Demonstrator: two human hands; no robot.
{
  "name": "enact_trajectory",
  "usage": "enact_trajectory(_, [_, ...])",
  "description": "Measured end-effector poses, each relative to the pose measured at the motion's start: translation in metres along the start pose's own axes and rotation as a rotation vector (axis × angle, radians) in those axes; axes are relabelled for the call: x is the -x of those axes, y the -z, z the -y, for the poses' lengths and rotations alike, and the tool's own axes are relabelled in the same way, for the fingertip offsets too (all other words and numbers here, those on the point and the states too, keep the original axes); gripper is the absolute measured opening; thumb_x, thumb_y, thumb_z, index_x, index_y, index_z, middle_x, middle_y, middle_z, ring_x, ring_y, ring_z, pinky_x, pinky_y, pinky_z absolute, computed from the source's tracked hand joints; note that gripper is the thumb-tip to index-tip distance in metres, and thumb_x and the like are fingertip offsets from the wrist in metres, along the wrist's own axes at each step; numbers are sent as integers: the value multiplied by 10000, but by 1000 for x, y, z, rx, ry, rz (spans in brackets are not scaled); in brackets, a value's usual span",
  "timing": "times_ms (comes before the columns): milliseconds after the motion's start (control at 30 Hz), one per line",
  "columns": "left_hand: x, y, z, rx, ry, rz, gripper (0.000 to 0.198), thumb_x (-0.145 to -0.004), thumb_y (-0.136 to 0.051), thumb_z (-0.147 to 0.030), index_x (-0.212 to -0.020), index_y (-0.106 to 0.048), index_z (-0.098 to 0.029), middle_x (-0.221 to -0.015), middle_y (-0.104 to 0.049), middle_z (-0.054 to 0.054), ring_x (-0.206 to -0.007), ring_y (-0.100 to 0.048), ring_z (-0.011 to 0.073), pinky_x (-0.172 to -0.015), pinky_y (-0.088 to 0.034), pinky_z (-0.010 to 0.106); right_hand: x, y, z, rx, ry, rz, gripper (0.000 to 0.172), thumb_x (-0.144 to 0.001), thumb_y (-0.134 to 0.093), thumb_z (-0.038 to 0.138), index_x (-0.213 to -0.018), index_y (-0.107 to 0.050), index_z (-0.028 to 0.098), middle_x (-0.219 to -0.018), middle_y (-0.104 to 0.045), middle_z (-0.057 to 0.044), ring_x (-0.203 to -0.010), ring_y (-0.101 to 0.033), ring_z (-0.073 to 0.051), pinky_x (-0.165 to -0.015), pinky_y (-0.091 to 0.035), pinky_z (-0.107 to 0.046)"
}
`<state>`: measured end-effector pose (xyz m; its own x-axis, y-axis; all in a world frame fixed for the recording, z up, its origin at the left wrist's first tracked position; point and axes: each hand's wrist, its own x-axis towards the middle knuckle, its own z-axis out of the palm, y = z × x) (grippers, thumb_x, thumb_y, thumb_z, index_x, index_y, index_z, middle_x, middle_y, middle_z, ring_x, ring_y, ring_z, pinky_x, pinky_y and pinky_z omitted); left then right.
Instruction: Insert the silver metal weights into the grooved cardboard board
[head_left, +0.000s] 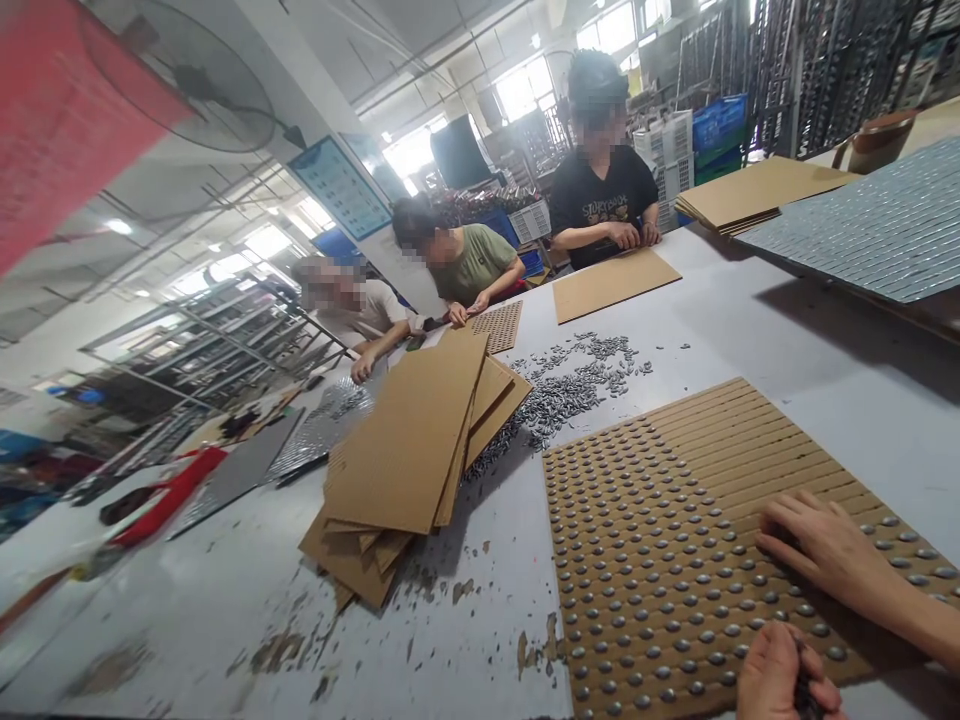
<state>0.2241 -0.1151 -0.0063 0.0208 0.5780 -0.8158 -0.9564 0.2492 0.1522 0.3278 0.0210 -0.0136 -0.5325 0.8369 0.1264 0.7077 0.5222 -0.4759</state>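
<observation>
My left hand (780, 672), at the bottom edge, is closed round a handful of small grey oval metal pieces (808, 690). Just beyond it, my right hand (821, 548) rests over a grooved brown cardboard sheet (739, 435), fingers bent down and close together. What its fingertips hold, if anything, is hidden. Rows of the same oval pieces (637, 540) sit in the grooves on the left and near part of the sheet, and a few more lie by my right wrist. Bare grooves run across the far middle part.
A loose heap of oval pieces (570, 390) lies beyond the sheet. Left of it leans a stack of cardboard sheets (409, 430). A silvery ridged panel (870, 225) juts in from the right, near a brown mug (881, 140). Several co-workers sit across the white table (420, 650).
</observation>
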Motion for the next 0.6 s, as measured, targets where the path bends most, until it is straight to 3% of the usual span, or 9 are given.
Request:
enact_trajectory(100, [0,-4,-4,-6,15,-12,330,-576,-782,-373,-686,-609,-114,-585,-485,2,-398,-352,9,-359,-206,112,7,11,6,-181,-32,51,284,-860,-449,450,-810,-611,223,-829,-607,-56,-798,-539,-200,-702,-408,-324])
enact_trajectory(300, [-3,-5,-4,-100,-31,-13,418,-555,-765,-471,-703,-571,-132,-556,-434,-31,-376,-304,-1,-347,-157,114,26,42,43,-532,45,292,212,-814,-520,422,-822,-635,244,-823,-611,-55,-772,-569,-194,-695,-480,-294])
enact_trajectory(433, [-1,-6,-1,-113,-42,31,470,-499,-780,-506,-694,-563,-138,-532,-424,-42,-377,-304,2,-346,-166,119,33,45,54,-563,3,274,261,-830,-484,434,-738,-626,234,-749,-607,-65,-715,-571,-199,-654,-485,-309])
enact_trajectory(600, [1,-8,2,-61,-27,45,495,-440,-806,-501,-658,-544,-142,-497,-417,-54,-360,-302,0,-344,-158,118,40,36,48,-572,40,259,242,-829,-492,431,-756,-623,241,-767,-601,-73,-738,-569,-206,-658,-489,-321])
